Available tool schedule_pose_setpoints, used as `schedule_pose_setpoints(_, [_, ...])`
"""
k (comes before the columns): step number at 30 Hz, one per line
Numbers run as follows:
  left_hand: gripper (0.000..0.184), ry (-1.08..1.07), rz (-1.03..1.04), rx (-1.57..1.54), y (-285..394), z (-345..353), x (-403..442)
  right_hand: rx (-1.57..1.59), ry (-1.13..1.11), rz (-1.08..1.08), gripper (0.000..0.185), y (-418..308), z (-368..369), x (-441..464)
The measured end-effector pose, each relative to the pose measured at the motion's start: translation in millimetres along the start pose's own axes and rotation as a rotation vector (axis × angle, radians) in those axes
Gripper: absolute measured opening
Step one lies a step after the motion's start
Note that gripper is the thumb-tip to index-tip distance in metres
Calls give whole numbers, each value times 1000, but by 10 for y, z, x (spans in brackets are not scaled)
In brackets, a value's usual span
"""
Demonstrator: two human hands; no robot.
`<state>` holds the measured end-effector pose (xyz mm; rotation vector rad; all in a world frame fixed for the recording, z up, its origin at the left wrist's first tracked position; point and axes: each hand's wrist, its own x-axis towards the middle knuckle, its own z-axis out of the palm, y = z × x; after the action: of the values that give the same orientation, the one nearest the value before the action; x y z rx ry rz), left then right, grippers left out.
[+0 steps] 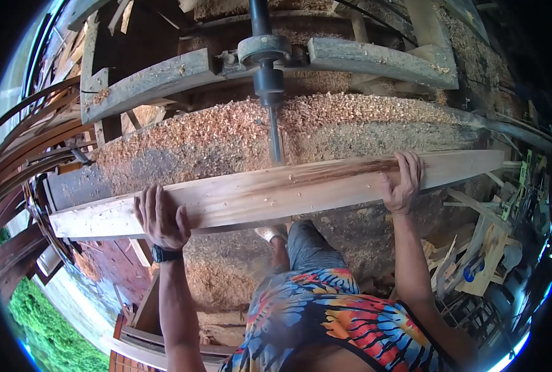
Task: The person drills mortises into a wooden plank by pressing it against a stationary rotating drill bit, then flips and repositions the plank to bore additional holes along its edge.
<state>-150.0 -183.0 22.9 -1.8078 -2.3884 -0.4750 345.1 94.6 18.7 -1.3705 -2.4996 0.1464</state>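
Observation:
A long pale wooden beam (251,198) with a dark brown streak lies across the view, its far edge against the tip of a metal drill bit (274,136). My left hand (162,217), with a dark watch at the wrist, grips the beam toward its left end, fingers over the top face. Farther right, my right hand (403,184) holds the beam near the dark streak, with its fingers over the far edge and the thumb on the face. The bit sits in a dark spindle (268,84). Whether it is turning cannot be told.
Wood shavings (226,121) are heaped behind the beam. A wooden frame (381,61) carries the spindle bearing (263,48). Curved wooden strips (31,139) stick out at the left. Offcuts (483,260) are piled at the right. My foot (268,234) shows below the beam.

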Motion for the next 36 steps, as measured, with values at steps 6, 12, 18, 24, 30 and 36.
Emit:
schedule_pose_setpoints(6, [58,-48,7,37,-36,-30,95,-19,-18,18,67,-49,-5,-29])
schedule_pose_setpoints(12, [59,-78,-2,54,-67,-51,129,-12,-4,12,70,-61,13,-27])
schedule_pose_setpoints(18, [61,-65,12,43,-158,-20,148,-22,4,16,70,-91,46,-7])
schedule_pose_setpoints(24, [63,-67,6,43,-219,-9,152,-34,-11,27,69,-141,39,31])
schedule_pose_setpoints(30, [63,-61,20,33,-267,12,173,-51,-12,20,70,-128,65,23])
schedule_pose_setpoints(36, [63,-67,14,46,-230,-1,210,-61,-23,25,74,-158,59,56])
